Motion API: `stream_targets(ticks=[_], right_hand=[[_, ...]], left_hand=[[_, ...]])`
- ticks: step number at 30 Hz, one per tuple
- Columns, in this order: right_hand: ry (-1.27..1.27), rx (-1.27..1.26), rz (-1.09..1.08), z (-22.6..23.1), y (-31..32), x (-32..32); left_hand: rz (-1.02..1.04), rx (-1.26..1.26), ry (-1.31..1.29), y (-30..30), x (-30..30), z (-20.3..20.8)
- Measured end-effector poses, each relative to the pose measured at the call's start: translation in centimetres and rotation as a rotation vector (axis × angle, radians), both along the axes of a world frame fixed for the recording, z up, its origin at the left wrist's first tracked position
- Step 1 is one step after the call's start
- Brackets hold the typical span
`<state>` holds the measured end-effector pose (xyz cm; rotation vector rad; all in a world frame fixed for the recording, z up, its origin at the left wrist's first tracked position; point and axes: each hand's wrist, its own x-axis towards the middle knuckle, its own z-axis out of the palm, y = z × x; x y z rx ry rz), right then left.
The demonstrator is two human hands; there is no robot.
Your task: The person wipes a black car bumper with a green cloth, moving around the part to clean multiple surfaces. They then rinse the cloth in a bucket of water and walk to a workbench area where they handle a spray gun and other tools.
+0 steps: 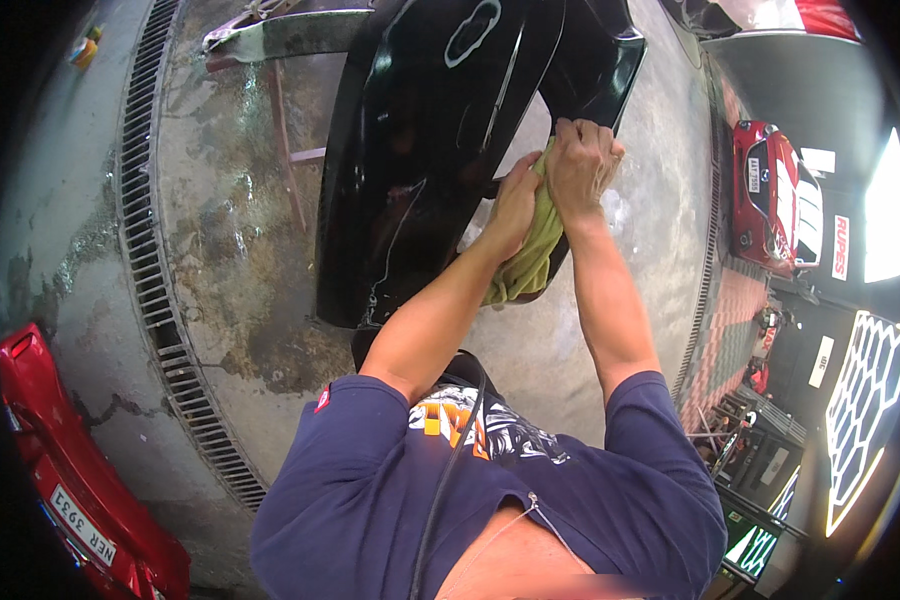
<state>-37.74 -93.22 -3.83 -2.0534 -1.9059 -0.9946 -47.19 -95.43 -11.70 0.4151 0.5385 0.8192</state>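
A glossy black car body panel (pixel 410 130), which looks like a bumper, fills the upper middle of the head view. White streaks and a looped whitish smear show on its surface. Both my hands grip a yellow-green cloth (pixel 533 245) at the panel's right edge, and its loose end hangs down toward me. My left hand (pixel 515 205) has its fingers closed on the cloth's left side. Slightly farther away, my right hand (pixel 584 165) is bunched round the cloth's upper end, beside the opening in the panel.
A stand with a pale crossbar (pixel 290 38) is beyond the panel. Drain grating (pixel 150 200) crosses the wet, stained concrete floor on the left. At lower left lies a red car bumper (pixel 80 490). A red car (pixel 770 200) with white stripes stands at far right.
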Motion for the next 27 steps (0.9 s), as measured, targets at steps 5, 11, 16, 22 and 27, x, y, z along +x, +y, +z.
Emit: stream_targets(ticks=[5,11,16,22,27], right_hand=[[-0.011,0.011,0.031,-0.3,0.6,0.8],[-0.010,0.019,-0.011,-0.4,0.4,0.2],[-0.037,-0.001,0.073,-0.1,2.4,0.9],[-0.025,0.069,0.266,-0.4,3.8,2.3],[-0.044,-0.103,0.091,-1.2,-0.6,1.1]], left_hand=[[-0.143,0.297,0.359,0.1,-3.0,1.2],[-0.409,0.590,0.759,-2.6,-6.8,3.5],[-0.108,0.419,0.460,-2.0,-5.5,4.0],[0.112,0.407,0.441,-2.1,-2.8,3.1],[-0.109,0.290,0.434,-7.3,-3.9,2.1]])
